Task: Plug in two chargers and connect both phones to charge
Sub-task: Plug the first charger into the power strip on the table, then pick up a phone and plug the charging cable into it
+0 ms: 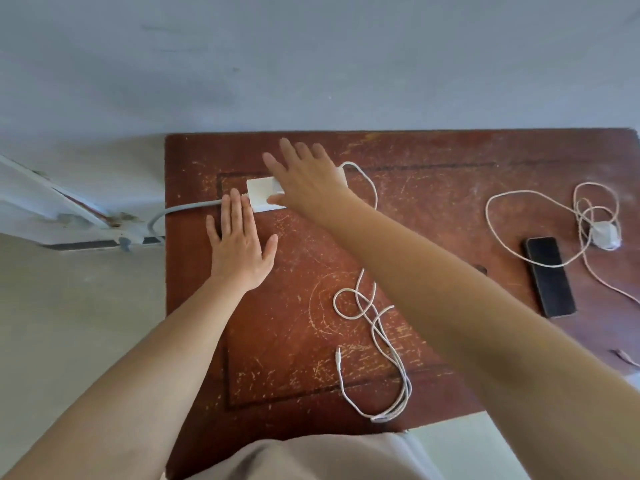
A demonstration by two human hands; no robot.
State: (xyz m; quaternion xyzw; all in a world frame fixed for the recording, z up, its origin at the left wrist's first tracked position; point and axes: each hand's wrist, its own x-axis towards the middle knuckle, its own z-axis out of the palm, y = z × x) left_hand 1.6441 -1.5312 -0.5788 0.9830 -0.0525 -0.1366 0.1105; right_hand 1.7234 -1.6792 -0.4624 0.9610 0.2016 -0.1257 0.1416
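Observation:
A white power strip [262, 195] lies on the far left of the worn red-brown table [294, 334], fed by a grey cord [188, 207]. My left hand [239, 247] rests flat beside the strip's near end, fingers apart. My right hand [308, 181] lies open over the strip's right part, fingers spread, hiding whatever is plugged there. A white cable [375, 327] runs from under that hand and loops toward me, its free plug [338, 356] lying loose. At the right lie a black phone [549, 276], a second white charger [606, 234] and its coiled cable [540, 216].
A grey wall rises behind the table. To the left is a pale floor with a white metal frame [69, 209]. My light-coloured clothing [311, 459] covers the table's near edge. Only one phone shows.

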